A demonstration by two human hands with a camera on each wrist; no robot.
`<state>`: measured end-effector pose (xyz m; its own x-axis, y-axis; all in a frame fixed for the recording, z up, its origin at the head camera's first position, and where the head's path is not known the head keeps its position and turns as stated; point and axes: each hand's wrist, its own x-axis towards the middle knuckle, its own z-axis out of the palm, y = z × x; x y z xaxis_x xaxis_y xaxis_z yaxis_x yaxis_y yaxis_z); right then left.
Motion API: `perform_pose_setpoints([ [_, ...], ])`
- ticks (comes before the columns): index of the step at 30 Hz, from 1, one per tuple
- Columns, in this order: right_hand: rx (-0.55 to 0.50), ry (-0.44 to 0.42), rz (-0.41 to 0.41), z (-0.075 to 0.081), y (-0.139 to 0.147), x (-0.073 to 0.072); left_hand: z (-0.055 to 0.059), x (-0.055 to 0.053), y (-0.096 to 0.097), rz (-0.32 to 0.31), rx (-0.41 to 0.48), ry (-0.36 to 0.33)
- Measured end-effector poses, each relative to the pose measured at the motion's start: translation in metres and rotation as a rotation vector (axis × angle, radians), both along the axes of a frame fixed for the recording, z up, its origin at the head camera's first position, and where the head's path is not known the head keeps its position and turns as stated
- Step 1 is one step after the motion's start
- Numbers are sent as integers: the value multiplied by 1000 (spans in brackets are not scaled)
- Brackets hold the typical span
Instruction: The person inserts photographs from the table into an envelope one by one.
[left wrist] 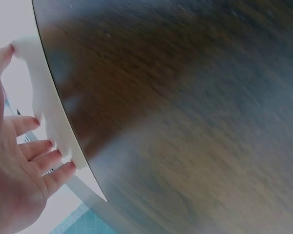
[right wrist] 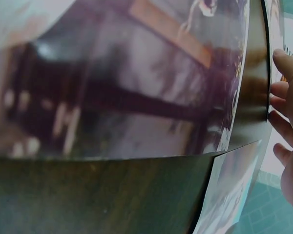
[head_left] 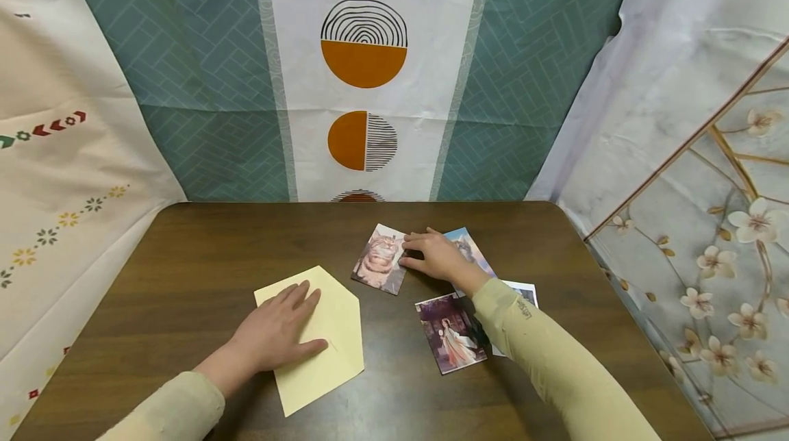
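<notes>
L hand lies flat, fingers apart, on yellow paper, prob. to stop it sliding. R hand, fingers apart too, touches edge of cat card just left of it, maybe to straighten it. Blue card sits right of R hand, purple card nearer, prob. spread so pics show.

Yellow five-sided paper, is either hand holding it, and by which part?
Neither hand grips the yellow paper; the left hand just rests its spread fingers on top.
</notes>
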<state>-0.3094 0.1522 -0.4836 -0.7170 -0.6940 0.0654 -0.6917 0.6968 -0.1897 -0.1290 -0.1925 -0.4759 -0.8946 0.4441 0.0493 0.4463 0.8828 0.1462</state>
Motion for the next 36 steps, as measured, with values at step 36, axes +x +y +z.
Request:
perform_pose_setpoints([
  [36,-172,-185,-197,5,0,-16,8,8,-2,55,3,-13],
])
